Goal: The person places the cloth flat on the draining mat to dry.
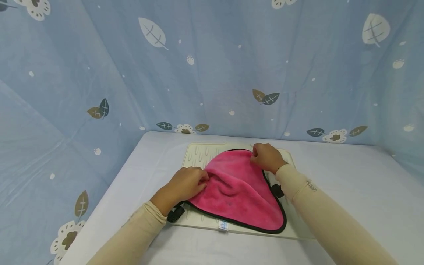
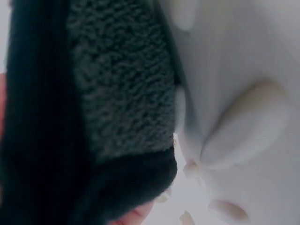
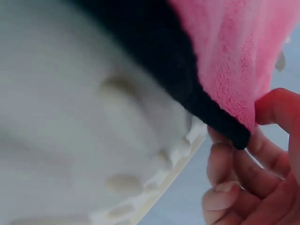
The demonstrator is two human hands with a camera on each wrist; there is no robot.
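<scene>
A pink plush cloth (image 1: 236, 191) with a black bound edge and a small white label (image 1: 223, 225) lies bunched over a cream ridged mat (image 1: 198, 156). My right hand (image 1: 267, 158) pinches its far right corner; in the right wrist view the thumb and fingers (image 3: 220, 161) grip the black-edged corner, lifted over the mat. At the cloth's left side my left hand (image 1: 187, 184) holds it with curled fingers, drawing up a fold. The left wrist view shows a dark grey underside (image 2: 122, 79) of the cloth close up, above the mat's raised ridges (image 2: 248, 124).
The mat rests on a white-covered table (image 1: 347, 184). A blue curtain (image 1: 228, 66) printed with leaves and flowers hangs behind and along the left. Black wrist straps (image 1: 175, 213) show at both wrists, below cream sleeves (image 1: 132, 235).
</scene>
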